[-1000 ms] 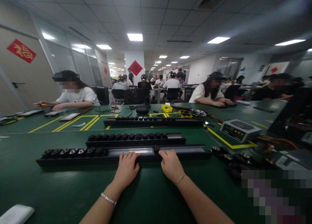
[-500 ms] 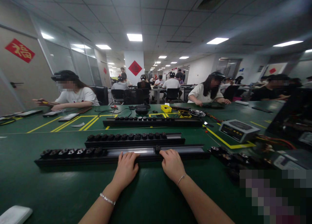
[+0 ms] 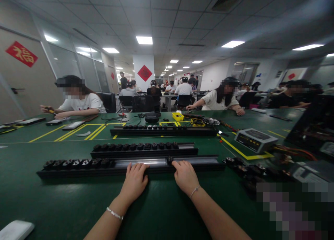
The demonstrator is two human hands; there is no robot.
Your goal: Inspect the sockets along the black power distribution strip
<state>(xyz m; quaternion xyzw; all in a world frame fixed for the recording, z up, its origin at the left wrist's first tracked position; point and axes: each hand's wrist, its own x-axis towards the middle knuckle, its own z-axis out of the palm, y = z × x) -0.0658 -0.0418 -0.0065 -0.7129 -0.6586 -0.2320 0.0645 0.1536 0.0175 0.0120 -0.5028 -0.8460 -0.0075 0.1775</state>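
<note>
A long black rail (image 3: 146,169) with a silvery inner channel lies across the green table before me. Several black socket modules (image 3: 77,163) sit in its left part. My left hand (image 3: 135,180) grips the rail's near edge around the middle, fingers over the top and thumb on the front side. Farther right, a single black socket module (image 3: 169,160) sits in the channel. The fingertips of my right hand (image 3: 185,177) are closed at its right side, touching it; my right thumb is hidden.
Behind lie a second rail (image 3: 146,152) and a third rail (image 3: 164,131), both with modules. To the right are loose black modules (image 3: 242,168) and a grey power supply (image 3: 256,139). A yellow tray (image 3: 177,116) stands farther back. Co-workers sit across the table.
My right hand and the single module have shifted slightly right along the rail. My left hand stays put. Across the table, the co-worker at right has stretched an arm toward the yellow tray.
</note>
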